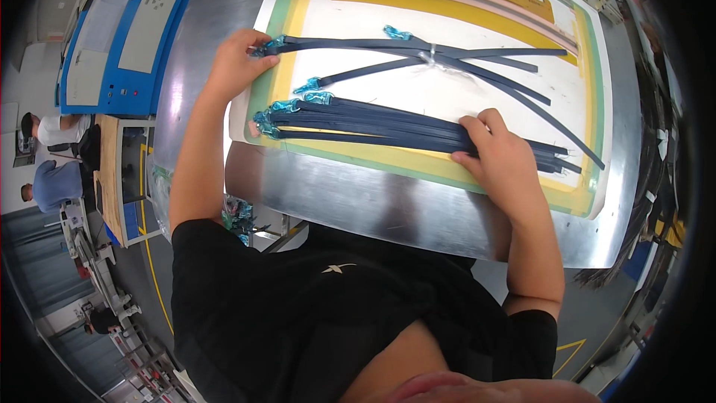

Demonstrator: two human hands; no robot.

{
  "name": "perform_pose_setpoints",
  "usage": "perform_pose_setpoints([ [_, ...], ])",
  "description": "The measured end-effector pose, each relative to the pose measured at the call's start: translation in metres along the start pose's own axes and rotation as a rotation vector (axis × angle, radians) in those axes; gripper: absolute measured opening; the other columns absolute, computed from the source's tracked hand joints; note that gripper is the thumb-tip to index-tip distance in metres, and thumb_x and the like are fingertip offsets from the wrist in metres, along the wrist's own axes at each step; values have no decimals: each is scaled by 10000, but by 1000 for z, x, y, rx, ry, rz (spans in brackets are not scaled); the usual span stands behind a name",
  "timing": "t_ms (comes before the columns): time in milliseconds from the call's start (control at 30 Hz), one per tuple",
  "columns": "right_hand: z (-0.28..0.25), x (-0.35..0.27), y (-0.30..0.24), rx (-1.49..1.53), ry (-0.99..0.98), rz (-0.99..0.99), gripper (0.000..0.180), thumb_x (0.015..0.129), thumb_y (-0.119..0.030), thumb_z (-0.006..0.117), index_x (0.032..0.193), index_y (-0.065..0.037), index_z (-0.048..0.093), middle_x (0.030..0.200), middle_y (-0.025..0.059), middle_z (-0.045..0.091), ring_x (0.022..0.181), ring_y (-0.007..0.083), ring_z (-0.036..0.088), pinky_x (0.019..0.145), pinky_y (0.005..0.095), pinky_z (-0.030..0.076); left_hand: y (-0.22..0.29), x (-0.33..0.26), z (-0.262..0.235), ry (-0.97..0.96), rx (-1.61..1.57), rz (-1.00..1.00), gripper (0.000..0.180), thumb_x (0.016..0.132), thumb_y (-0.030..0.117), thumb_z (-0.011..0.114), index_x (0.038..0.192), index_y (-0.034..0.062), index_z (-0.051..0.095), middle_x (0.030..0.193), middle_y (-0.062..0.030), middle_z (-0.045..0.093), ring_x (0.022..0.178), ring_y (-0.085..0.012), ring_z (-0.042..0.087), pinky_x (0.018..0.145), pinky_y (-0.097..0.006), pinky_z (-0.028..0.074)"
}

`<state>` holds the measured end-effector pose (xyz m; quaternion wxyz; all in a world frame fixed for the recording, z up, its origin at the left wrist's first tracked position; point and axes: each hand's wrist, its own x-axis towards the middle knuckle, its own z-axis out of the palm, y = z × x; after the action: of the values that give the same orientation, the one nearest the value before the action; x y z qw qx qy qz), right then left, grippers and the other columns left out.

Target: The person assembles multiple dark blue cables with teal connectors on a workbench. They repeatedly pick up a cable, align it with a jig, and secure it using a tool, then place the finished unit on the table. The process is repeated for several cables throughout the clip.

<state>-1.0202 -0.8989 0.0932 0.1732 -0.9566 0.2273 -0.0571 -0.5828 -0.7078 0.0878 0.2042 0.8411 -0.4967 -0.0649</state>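
At frame centre on the white bench [462, 97], your right hand [501, 157] presses flat on the bundle of dark blue strips [373, 125]; your left hand [237, 63] pinches 1 loose strip's teal end [270, 46]. Next, judge alignment before laying it alongside

A single head-worn fisheye looks steeply down, close over the white work board [373, 97] and metal table [358, 201].

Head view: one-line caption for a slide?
Left hand pinches dark blue strap ends; right hand presses the dark blue strap bundle on the white board.
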Motion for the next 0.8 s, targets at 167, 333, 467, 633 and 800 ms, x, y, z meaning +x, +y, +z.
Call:
perform_pose_setpoints([
  [167,-4,2,-3,-9,0,4,445,856,-311,831,1201,-91,657,1121,106,618,852,324,716,723,406,595,26,-2,12,-37,-24,-4,336,857,114,839,1158,10,730,1132,-136,740,1010,-280,706,914,-384,556],
  [333,12,23,-20,20,23,-17,450,855,-315,832,1202,-89,655,1100,111,611,858,324,712,727,410,591,17,-1,7,-24,77,256,220,931,115,765,1112,8,701,1073,-170,713,935,-327,708,855,-392,566],
  [467,22,40,-44,20,9,-5,471,845,-323,840,1202,-84,650,1081,122,601,858,329,710,736,416,585,-5,-3,-7,32,-326,276,159,988,113,703,1111,15,678,989,-98,690,877,-218,672,779,-334,534],
  [633,27,44,-50,57,14,-2,467,846,-321,840,1191,-75,644,1086,132,602,859,342,713,757,426,583,-33,-4,-51,76,-792,104,184,1061,188,651,1155,32,676,971,-7,636,793,-76,558,691,-241,455],
  [800,26,45,-53,68,-2,19,451,859,-322,831,1184,-72,643,1090,138,608,869,352,717,765,438,584,-77,3,-78,298,-783,-263,252,1099,278,604,1161,50,690,806,-5,612,616,-58,483,584,-224,387],
])
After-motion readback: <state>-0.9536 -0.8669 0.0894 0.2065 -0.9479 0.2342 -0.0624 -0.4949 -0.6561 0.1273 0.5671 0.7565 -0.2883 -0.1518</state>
